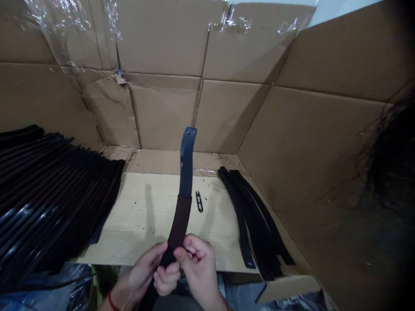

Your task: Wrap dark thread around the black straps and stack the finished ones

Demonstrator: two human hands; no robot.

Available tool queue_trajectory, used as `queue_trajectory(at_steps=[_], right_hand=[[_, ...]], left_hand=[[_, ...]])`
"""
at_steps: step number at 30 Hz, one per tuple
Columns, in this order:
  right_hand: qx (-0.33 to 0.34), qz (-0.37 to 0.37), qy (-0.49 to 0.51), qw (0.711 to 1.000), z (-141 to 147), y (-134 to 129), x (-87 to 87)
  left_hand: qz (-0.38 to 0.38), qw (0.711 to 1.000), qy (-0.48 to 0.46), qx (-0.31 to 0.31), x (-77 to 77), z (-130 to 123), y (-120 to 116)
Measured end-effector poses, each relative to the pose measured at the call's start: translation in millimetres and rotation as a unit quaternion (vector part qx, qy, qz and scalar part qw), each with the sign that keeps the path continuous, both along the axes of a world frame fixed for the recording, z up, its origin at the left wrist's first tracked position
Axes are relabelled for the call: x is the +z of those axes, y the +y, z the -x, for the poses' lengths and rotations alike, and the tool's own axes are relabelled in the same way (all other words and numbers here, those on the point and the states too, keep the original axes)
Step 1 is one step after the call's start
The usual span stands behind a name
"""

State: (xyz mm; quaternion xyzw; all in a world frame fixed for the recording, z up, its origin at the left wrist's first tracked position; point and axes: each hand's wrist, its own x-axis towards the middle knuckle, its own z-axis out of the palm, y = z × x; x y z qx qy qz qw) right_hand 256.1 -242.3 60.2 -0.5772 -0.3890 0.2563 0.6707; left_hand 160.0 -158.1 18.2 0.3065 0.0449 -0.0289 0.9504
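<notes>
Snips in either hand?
No, the thread snips lie on the pale board; the left hand and right hand hold a dark strap.

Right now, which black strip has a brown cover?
The strip held in the left hand and right hand; only it has a brown sleeve.

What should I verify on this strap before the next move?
1. Grip: left hand and right hand both closed on the black strap: ok.
2. Dark brown sleeve covers the strap's middle, with the upper end bare: ok.
3. Punched hole near the strap's top end, unobstructed: ok.
4. Thread snips lie on the pale wooden board, apart from the strap and stacks: ok.
5. Left stack of straps and right stack of straps are clear of the held strap: ok.
6. Strap's lower end, below the hands, out of sight: cannot tell.
</notes>
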Motion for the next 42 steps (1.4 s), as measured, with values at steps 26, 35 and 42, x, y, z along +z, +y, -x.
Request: queue_trajectory(at_steps=[26, 35, 42], right_hand=[[-0.010, -0.005, 0.101, 0.995, -14, 20, -18.4], [0.113, -0.030, 0.133, 0.984, -21, 20, -19.2], [0.065, -0.039, 0.076, 0.994, -20, 27, -18.7]], left_hand=[[-0.383, 0.882, 0.114, 0.250, 14.6, 0, 4], [-0.326, 0.937, 0.073, 0.099, 8.1, -4, 22], [-0.419, 0.877, 0.099, 0.215, 7.4, -4, 20]])
